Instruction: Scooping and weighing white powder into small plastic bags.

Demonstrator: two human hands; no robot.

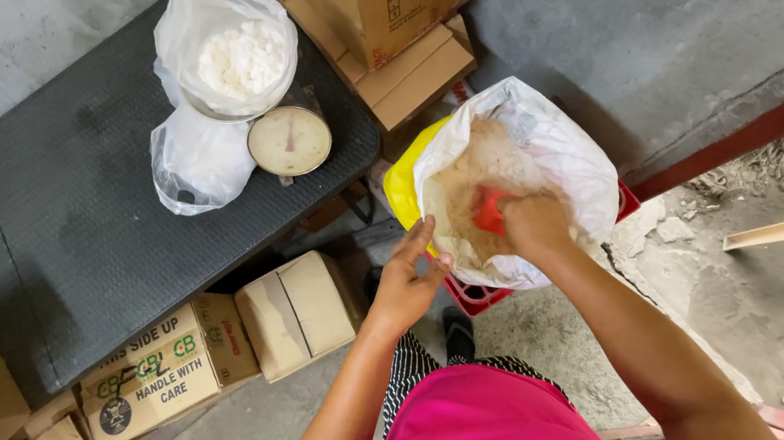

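The right hand (pixel 535 224) reaches into the open white woven sack (pixel 564 142), where it meets a red plastic scoop (pixel 491 210). The left hand (pixel 408 278) touches the sack's near rim. Left of the sack, on the dark ribbed surface (pixel 86 240), a round dial scale (pixel 289 140) carries a clear plastic bag of white powder (pixel 227 52). Brown cardboard boxes (pixel 191 365) lie on the floor before the surface.

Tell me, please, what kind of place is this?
Probably a small storeroom or shop backroom where bulk powder is weighed: a dial scale on a dark table, a white sack of powder, and stacked cardboard boxes.
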